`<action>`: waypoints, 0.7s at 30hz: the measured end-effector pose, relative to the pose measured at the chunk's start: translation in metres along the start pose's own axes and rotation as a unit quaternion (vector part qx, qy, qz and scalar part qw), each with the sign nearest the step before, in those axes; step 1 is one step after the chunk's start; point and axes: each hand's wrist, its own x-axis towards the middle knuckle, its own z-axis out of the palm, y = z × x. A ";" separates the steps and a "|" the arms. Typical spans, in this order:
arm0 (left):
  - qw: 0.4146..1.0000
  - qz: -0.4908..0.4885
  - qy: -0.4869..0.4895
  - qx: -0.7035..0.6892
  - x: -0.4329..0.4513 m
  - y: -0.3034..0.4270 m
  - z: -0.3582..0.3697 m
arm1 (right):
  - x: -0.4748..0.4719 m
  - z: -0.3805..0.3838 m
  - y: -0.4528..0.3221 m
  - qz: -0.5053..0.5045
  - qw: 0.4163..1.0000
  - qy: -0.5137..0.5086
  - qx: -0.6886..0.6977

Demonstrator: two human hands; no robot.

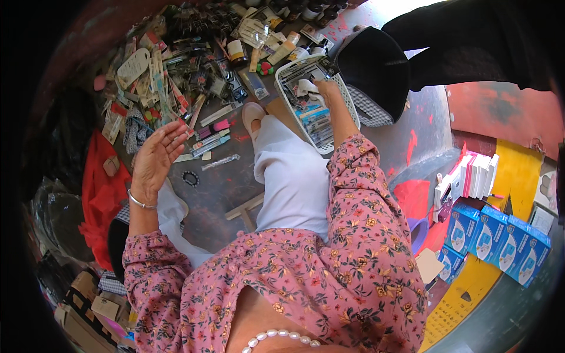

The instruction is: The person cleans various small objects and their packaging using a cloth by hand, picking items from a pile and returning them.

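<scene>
My right hand (325, 92) reaches into a white perforated plastic basket (324, 148), its fingers closed on a crumpled white cloth or tissue (307, 88). Small packaged items and blue packets (314, 117) lie in the basket. A silver bangle (142, 200) circles the wrist of my left hand (160, 152), which is raised palm up with the fingers apart and holds nothing. Beyond its fingertips spreads a heap of packaged small goods (170, 84). Nearer to me on the floor lie a beaded bracelet (190, 178) and a clear slim packet (220, 162).
Bottles (237, 50) and tubes stand or lie behind the heap. A black stool or bag with a checked side (375, 106) adjoins the basket. Red fabric (103, 198) is at left. Blue boxes (492, 234) and white booklets (476, 174) sit at right. A wooden piece (245, 207) lies between my legs.
</scene>
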 end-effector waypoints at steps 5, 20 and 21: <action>1.000 -0.001 -0.012 0.012 -0.006 0.000 -0.001 | -0.038 0.007 -0.034 -0.155 0.955 0.031 -0.249; 0.811 0.042 -0.228 0.537 -0.015 -0.052 0.024 | -0.111 -0.029 -0.111 -0.001 0.973 -0.183 0.137; 0.800 0.034 -0.223 0.556 -0.014 -0.051 0.027 | -0.118 -0.027 -0.127 -0.002 0.964 -0.208 0.167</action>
